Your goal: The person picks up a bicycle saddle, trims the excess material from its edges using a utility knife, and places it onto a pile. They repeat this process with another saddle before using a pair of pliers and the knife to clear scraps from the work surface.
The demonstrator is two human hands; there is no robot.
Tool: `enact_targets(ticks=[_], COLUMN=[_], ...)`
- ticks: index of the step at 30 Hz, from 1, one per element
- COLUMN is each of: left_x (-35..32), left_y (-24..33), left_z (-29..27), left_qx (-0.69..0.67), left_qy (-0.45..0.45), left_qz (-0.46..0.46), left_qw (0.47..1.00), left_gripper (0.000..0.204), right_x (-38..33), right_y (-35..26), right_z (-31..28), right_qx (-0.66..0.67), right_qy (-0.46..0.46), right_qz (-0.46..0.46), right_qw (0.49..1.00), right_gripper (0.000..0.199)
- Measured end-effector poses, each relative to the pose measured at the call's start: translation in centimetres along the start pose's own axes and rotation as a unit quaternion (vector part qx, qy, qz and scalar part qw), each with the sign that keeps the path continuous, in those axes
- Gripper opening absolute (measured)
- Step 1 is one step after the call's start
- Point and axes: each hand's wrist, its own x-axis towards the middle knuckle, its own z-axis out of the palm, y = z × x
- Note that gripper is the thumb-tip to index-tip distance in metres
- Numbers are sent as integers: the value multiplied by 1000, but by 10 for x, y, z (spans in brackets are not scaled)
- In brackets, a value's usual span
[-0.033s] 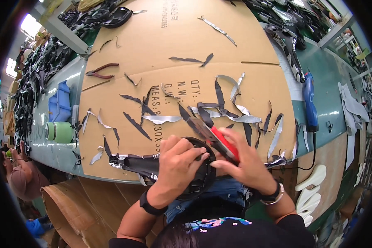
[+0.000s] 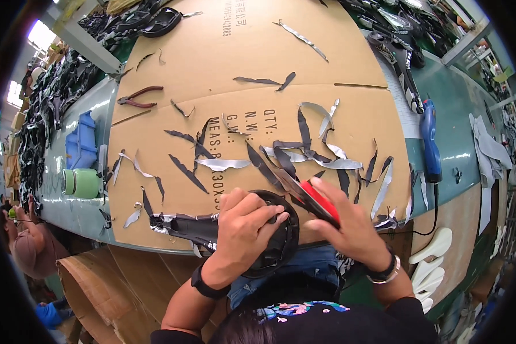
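A black bicycle saddle (image 2: 187, 227) lies at the table's near edge, its narrow nose toward the left and its wide end by my lap. My left hand (image 2: 246, 228) is closed on the wide end, fingers and thumb pinching at its rim. My right hand (image 2: 350, 226) is wrapped round a red-handled tool that looks like scissors (image 2: 322, 203). Its dark blades point up and left, just beyond the saddle's rim. Cut strips of black and silver material (image 2: 223, 165) lie in front of both hands. My fingers partly hide the saddle's wide end.
A flattened cardboard sheet (image 2: 172, 63) covers the table. Red-handled pliers (image 2: 140, 97), a blue bin (image 2: 81, 142) and a green jar (image 2: 81, 183) are on the left. At right lie a blue corded tool (image 2: 430, 143), grey cloth (image 2: 487, 149) and white saddle shells (image 2: 433, 258).
My right hand has shifted slightly to the right with the scissors, away from the saddle's rim. My left hand and the saddle have barely moved.
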Motion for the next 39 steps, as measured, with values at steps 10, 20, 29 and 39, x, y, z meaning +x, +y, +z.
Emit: enact_targets(ticks=[10,20,29,39], left_x=[2,-5,4,20], left_y=[3,-15,-35,9], left_z=[-2,-7,-13,-45], left_qx=[-50,-520,-862,-538], left_qy=[28,188,146,-190], left_qz=[-23,-153,-106,4], left_qw=[998,819,473,821], left_gripper=[10,15,40,26], right_x=[-31,-99,-72,-33], right_y=[-1,-37,-39,-29], right_z=[-25,23,19,7], right_qx=[-202,-18,-172,-285], right_qy=[-198,-100,-68,-130], right_qz=[20,213,121,51], right_qw=[959,972,975,948], right_gripper=[58,66,60,59])
